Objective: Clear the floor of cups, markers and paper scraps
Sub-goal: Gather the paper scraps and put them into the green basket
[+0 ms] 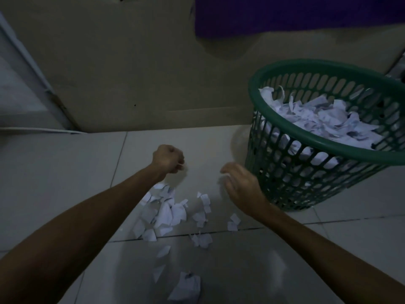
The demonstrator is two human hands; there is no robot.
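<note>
Several white paper scraps (168,212) lie scattered on the tiled floor between my forearms, with a larger crumpled piece (186,287) nearer to me. My left hand (168,158) is curled into a fist above the far end of the pile; a sliver of white shows at its fingers. My right hand (240,185) is blurred, fingers curled, with a bit of white paper at its fingertips, just left of the green slotted basket (306,185). The basket is tilted and holds a heap of torn paper (324,119).
A beige wall or cardboard panel (131,73) rises behind the floor. A purple surface (295,16) hangs at the top right. A pale door or frame (19,84) stands at the left. The light is dim.
</note>
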